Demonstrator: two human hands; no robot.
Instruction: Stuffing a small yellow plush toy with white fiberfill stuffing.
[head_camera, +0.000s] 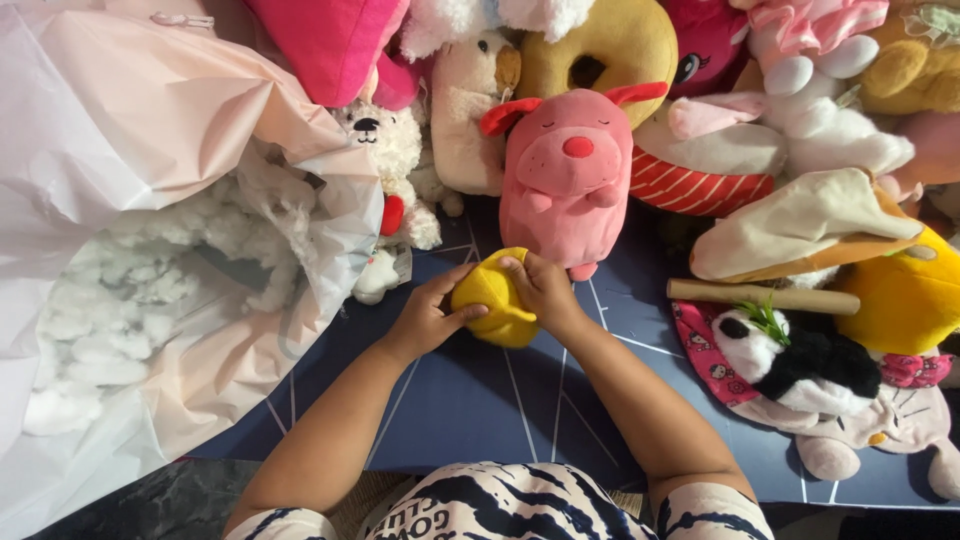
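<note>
Grip: my left hand (428, 318) and right hand (543, 288) both clasp the yellow plush piece (495, 297) | Place: mid-mat (500, 400), just near of the pink plush pig (566, 175) | Axis: long side runs far-left to near-right, both hands equally close | Left: open bag of white stuffing (130, 290).

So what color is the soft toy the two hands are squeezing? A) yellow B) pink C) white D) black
A: both the left hand and the right hand grip a yellow soft toy over the dark blue mat, just in front of the pink plush animal.
</note>
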